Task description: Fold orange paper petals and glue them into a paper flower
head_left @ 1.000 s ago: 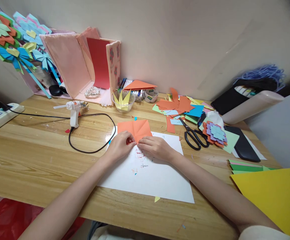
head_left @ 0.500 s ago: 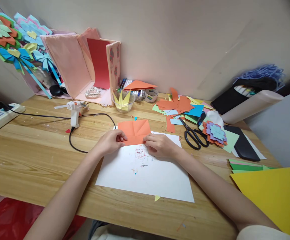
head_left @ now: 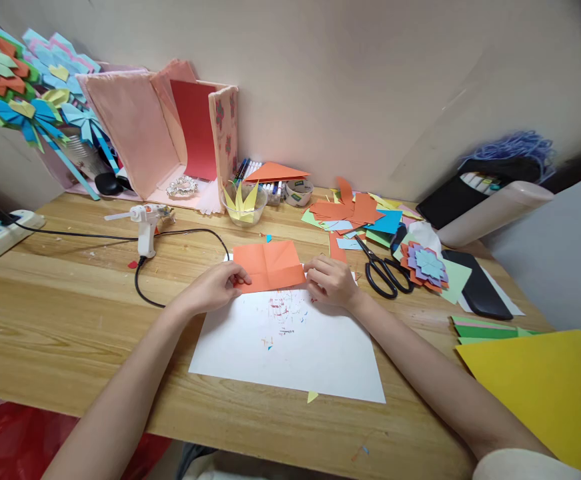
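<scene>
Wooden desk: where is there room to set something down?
Left of the left forearm, below the glue gun, the desk is mostly bare; a narrower strip borders the white sheet's near edge. Crowded: back right, with paper scraps, scissors and paper flower.

This is a craft desk by a wall; whether it is in a home, I can't tell. It has a glue gun left of the middle, scissors right of the middle and paper scraps just above them. Big paper flowers fill the upper left.
</scene>
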Action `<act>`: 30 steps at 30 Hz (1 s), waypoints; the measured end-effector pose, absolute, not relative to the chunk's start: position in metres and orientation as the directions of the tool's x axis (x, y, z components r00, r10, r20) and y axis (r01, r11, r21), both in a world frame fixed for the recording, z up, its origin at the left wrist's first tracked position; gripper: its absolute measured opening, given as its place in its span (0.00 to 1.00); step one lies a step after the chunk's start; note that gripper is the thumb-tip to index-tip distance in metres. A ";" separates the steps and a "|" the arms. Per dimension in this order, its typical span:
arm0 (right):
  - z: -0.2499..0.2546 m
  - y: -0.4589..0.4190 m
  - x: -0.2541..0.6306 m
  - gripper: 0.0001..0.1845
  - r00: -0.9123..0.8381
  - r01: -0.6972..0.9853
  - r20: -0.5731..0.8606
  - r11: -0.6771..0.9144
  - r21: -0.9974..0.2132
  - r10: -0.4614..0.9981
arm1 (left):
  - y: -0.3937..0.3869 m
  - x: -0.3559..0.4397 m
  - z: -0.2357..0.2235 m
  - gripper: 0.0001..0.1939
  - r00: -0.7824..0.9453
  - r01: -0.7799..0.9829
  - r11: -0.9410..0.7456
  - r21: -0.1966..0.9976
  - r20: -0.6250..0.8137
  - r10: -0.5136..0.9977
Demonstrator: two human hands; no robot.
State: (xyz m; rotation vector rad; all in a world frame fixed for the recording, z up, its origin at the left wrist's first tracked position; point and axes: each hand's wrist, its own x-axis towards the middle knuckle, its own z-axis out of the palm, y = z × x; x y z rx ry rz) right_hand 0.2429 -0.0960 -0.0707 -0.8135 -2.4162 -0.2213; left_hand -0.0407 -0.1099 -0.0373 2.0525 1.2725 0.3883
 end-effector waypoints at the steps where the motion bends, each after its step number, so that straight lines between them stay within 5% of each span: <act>1: -0.070 -0.098 0.240 0.08 -0.605 0.613 0.620 0.789 -0.037 0.499 | -0.111 -0.039 -0.036 0.09 0.472 0.678 -0.294 0.673 -0.092 0.877; 4: -0.065 -0.105 0.230 0.05 -0.575 0.595 0.634 0.796 -0.110 0.517 | -0.117 -0.028 -0.034 0.17 0.436 0.734 -0.330 0.593 -0.040 0.899; 9: -0.059 -0.107 0.219 0.14 -0.699 0.492 0.424 0.818 -0.299 0.575 | -0.125 -0.008 -0.036 0.18 0.521 0.780 -0.532 0.328 0.129 0.844; 15: -0.065 -0.099 0.221 0.11 -0.694 0.463 0.470 0.838 -0.288 0.545 | -0.123 -0.003 -0.043 0.12 0.581 0.748 -0.624 0.226 0.230 0.781; 18: -0.065 -0.101 0.223 0.10 -0.583 0.469 0.581 0.820 -0.330 0.567 | -0.123 -0.004 -0.040 0.13 0.552 0.723 -0.618 0.309 0.278 0.786; 22: -0.064 -0.106 0.225 0.10 -0.219 0.444 0.671 0.685 -0.577 0.708 | -0.127 -0.007 -0.031 0.11 0.348 0.625 -0.515 0.587 0.380 0.857; 27: -0.065 -0.106 0.222 0.14 -0.044 0.200 0.446 0.445 -0.873 0.894 | -0.127 -0.009 -0.018 0.13 0.041 0.298 -0.213 0.931 0.210 0.977; 30: -0.066 -0.101 0.221 0.20 -0.111 0.077 0.237 0.246 -0.966 0.965 | -0.123 -0.010 -0.017 0.20 0.054 0.113 0.011 0.994 -0.017 0.998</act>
